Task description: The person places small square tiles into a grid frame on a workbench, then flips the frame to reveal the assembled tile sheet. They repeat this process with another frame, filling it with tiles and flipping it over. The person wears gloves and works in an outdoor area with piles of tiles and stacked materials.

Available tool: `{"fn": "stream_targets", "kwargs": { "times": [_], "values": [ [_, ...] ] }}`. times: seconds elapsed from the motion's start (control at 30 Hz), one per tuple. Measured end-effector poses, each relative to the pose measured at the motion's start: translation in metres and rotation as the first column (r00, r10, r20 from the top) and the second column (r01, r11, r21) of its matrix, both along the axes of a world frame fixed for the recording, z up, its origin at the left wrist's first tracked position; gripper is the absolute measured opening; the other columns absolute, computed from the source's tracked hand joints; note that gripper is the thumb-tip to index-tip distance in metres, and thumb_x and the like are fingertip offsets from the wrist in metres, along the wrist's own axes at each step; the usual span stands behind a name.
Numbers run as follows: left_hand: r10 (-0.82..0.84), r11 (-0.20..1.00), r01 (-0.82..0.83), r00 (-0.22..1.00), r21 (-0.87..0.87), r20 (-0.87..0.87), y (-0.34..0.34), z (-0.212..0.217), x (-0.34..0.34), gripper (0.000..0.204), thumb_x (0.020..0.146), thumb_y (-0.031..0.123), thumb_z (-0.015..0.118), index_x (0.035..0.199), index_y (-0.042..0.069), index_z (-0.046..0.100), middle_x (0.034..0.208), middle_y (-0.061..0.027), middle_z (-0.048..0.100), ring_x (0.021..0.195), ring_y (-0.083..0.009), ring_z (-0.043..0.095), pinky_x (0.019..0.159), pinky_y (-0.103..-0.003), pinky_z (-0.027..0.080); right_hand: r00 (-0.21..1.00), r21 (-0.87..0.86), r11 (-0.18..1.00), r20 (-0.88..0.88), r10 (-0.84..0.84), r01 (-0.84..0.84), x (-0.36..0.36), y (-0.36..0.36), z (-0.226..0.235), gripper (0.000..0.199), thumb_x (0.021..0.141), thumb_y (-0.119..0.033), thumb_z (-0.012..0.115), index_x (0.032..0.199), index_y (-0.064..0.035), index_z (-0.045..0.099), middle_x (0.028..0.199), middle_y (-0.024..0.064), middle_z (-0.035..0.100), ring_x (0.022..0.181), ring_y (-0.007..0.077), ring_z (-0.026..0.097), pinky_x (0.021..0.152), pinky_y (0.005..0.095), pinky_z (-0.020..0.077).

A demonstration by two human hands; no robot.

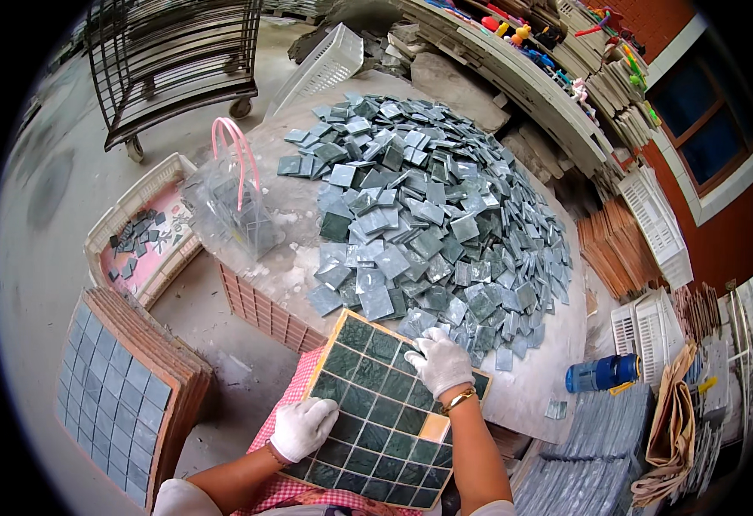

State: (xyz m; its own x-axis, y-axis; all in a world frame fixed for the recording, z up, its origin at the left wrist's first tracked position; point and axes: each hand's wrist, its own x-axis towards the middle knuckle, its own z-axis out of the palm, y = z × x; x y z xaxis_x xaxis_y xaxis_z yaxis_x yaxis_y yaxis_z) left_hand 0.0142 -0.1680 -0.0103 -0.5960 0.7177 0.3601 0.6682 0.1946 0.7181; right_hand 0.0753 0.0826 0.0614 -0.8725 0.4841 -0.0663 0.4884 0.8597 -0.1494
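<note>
A square tile mould [352, 319] with a yellowish rim leans tilted in front of me. Rows of dark green stone tiles fill its grid, and one cell [434, 427] shows bare yellow. My left hand [305, 428], in a white glove, rests on the tiles near the mould's left side, its fingers lying loosely on them. Also gloved, my right hand [441, 361] touches the tiles near the upper right edge with fingers apart. I see nothing held in either hand. Beyond the mould, a large heap of loose green-grey tiles [428, 224] covers much of the table [557, 378].
Stacked tiled sheets [127, 404] stand at left, near a cream crate [106, 224] of tile scraps. A clear bag [239, 215] with pink handles sits on the table. At right are a blue bottle [602, 373] and stacked grey tile sheets [578, 473]. A metal trolley [170, 69] stands far left.
</note>
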Motion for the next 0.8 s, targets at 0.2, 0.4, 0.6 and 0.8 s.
{"fn": "stream_targets", "kwargs": {
  "times": [0.2,0.4,0.6,0.8],
  "values": [
    [0.013,1.0,-0.013,1.0,0.013,-0.017,-0.001,-0.003,-0.001,0.008,0.079,0.014,0.066,0.085,0.012,0.062,0.067,-0.0057,0.059,0.055,-0.0241,0.059,0.048,-0.035,0.047,0.975,0.161,0.978,-0.201,-0.098,0.132,-0.067,-0.025,-0.023,0.064,0.074,-0.051,0.068,0.121,-0.0105,0.051,0.099,0.0095,0.056,0.085,0.0287,0.064,0.067,0.0405,0.0525],
    [0.002,1.0,-0.002,1.0,0.018,0.01,0.0,0.001,-0.002,0.008,0.079,0.014,0.066,0.085,0.011,0.062,0.069,-0.0066,0.061,0.058,-0.0254,0.061,0.05,-0.036,0.048,0.968,0.154,0.979,-0.23,-0.095,0.133,-0.072,-0.013,-0.031,0.046,0.082,-0.036,0.063,0.118,-0.0096,0.05,0.095,0.0115,0.059,0.074,0.0273,0.066,0.06,0.0388,0.0544],
    [0.006,1.0,-0.007,0.999,0.028,0.049,0.0,0.001,-0.001,0.007,0.079,0.011,0.066,0.084,0.01,0.062,0.07,-0.0076,0.062,0.059,-0.0261,0.062,0.052,-0.036,0.048,0.729,-0.887,0.461,-0.304,-0.613,0.018,0.022,0.025,-0.002,0.028,0.092,-0.007,0.052,0.119,0.0008,0.054,0.093,0.0052,0.061,0.055,0.0098,0.058,0.048,0.0227,0.048],
    [0.017,0.999,-0.017,1.0,0.042,0.013,0.002,0.001,-0.001,0.007,0.077,0.008,0.066,0.082,0.009,0.06,0.068,-0.0086,0.061,0.057,-0.028,0.06,0.05,-0.036,0.047,0.86,-0.822,0.534,-0.115,-0.497,0.198,0.123,0.015,-0.002,0.023,0.088,-0.01,0.056,0.107,0.0008,0.063,0.086,0.0006,0.063,0.057,0.0047,0.052,0.053,0.0203,0.0448]
  ]
}}
